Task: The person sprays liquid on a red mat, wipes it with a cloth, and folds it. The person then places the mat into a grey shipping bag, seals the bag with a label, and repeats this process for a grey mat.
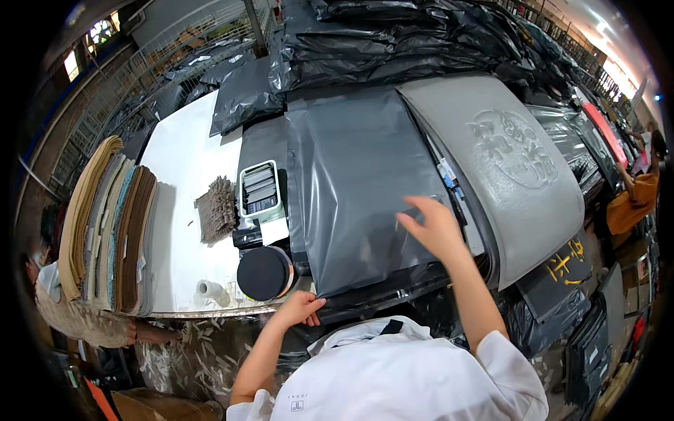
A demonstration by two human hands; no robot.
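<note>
A large dark plastic bag (358,189) lies flat across the middle of the table, its surface shiny and creased. At its near left corner my left hand (302,309) is closed, with thumb and fingers pinching the bag's edge. Over the near right part of the bag is my right hand (437,228), slightly blurred, its thumb and index finger spread apart and nothing visible between them. Whether its fingertips touch the plastic I cannot tell. To the right lies a grey embossed mat (502,168) with raised lettering and a round pattern.
A round black-topped container (264,272), a white basket of small dark cards (260,189) and a shaggy brown piece (217,209) sit left of the bag. Folded mats (116,231) stand at the far left. Packed black bags (407,45) are heaped behind. Other people are at both sides.
</note>
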